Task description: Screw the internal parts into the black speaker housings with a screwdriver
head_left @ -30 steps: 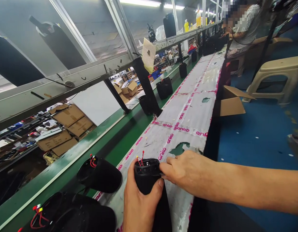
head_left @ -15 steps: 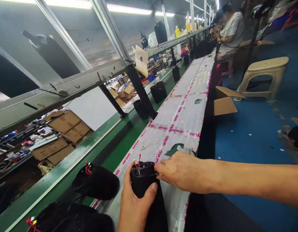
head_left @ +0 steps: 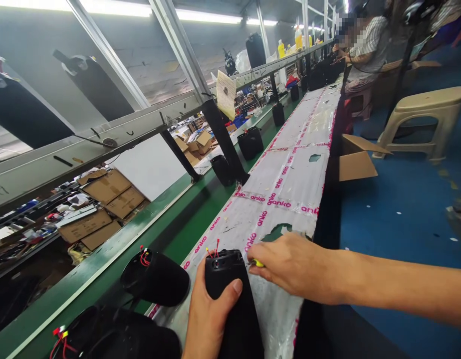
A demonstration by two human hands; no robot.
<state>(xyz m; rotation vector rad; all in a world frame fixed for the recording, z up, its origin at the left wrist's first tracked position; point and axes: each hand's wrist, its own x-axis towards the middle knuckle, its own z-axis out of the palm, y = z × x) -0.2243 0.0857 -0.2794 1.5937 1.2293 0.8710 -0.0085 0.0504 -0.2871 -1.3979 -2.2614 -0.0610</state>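
My left hand (head_left: pixel 211 311) is wrapped round a black cylindrical speaker housing (head_left: pixel 240 314), its open end tilted up with red wires and small red and yellow connectors poking out. Just right of that rim, my right hand (head_left: pixel 279 264) is closed on a small tool with a yellow part (head_left: pixel 257 263); the rest of it is hidden in the fingers. Hand and rim look slightly apart. To the left, another black housing (head_left: pixel 163 279) lies tilted with wires at its opening. More dark housings (head_left: pixel 129 334) fill the bottom left corner.
A white-wrapped bench strip (head_left: pixel 286 174) with pink lettering runs away beside a green conveyor (head_left: pixel 181 209), where further black housings (head_left: pixel 250 143) stand. Black posts (head_left: pixel 225 142) rise between them. On the right are an open carton (head_left: pixel 357 164), a beige stool (head_left: pixel 425 109) and a seated person (head_left: pixel 368 50).
My right hand has drawn back to the right from the housing's rim, uncovering more of the yellow part. My left hand keeps its hold. The whole view has shifted slightly.
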